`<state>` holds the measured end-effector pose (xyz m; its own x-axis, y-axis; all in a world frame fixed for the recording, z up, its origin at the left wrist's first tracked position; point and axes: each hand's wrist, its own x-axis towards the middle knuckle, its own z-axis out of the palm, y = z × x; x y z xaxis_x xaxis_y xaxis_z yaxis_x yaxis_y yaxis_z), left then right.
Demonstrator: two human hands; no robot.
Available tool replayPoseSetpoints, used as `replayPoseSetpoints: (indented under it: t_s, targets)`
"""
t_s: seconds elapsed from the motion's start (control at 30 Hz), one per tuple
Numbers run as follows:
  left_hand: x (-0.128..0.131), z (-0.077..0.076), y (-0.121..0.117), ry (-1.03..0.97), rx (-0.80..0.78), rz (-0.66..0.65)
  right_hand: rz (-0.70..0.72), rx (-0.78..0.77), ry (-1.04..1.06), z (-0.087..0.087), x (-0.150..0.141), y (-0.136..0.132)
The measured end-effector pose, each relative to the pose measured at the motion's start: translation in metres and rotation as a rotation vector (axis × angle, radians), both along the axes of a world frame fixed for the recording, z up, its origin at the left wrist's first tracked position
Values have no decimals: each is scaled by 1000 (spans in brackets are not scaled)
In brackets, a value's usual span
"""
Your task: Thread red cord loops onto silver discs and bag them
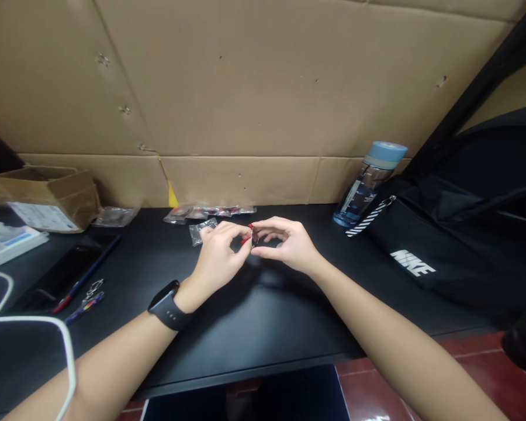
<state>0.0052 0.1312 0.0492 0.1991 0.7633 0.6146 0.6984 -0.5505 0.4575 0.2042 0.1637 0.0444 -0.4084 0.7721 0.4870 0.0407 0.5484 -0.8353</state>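
Between my two hands, above the black table (254, 327), is a small red piece with a shiny, dark rounded part (255, 236); its exact kind is too small to make out. My left hand (221, 254), with a black watch on the wrist, pinches it from the left between thumb and fingers. From the other side, the curved fingers and thumb of my right hand (291, 242) close around it. A clear plastic bag (196, 233) lies just behind my left hand and is partly covered by it. Several clear packets (210, 211) with reddish contents lie in a row farther back.
At the left are an open cardboard box (65, 196), a dark tablet (68, 272), a keychain (87, 303) and a white cable (39, 319). A blue-lidded bottle (363, 190) and a black Nike bag (447, 257) stand at the right. Cardboard (263, 105) walls the back.
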Motion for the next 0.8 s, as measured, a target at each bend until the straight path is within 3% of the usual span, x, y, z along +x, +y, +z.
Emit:
replayPoseSetpoints:
  t_s: [0.17,0.37,0.47,0.57,0.67,0.8]
  targets:
    - [-3,-6,7,-127,-66,-84,2,88,-59,3,3,2]
    - [-4,-11,14,-319,-300,-225,0,205,-113,7,4,1]
    - [-5,-11,13,-261,-227,-194,-13,170,-100,5,3,1]
    - [-5,-8,9,-83,-32,-115,-14,65,-60,0,1,-1]
    - [-5,-5,5,63,141,-38,0,-165,36,-3,-3,-2]
    - [-3,-3,3,90,183,-15,16,-451,142,-2,-8,-3]
